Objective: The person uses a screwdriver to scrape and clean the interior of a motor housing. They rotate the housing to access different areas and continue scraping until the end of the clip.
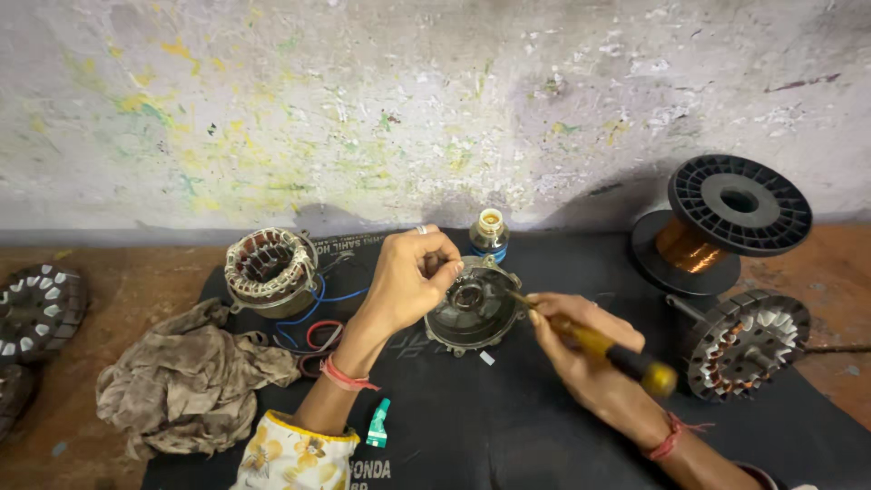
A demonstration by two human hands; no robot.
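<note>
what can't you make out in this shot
- Screwdriver tip: head view, too small to tell where it meets the motor cover.
- What the left hand pinches at the cover's rim: hidden by its fingertips.
- Right hand grip: motion-blurred around the handle.
- Round parts at left: cut off by the frame edge.
- Bottle: lower part hidden behind the cover.
- Wires: ends hidden under the left arm and stator.

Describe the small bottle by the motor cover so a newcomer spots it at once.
Start at the black mat below the stained wall. At its far edge, just behind the round grey metal motor cover, stands a small glass bottle. Its pale open neck and blue band set it apart.
</note>
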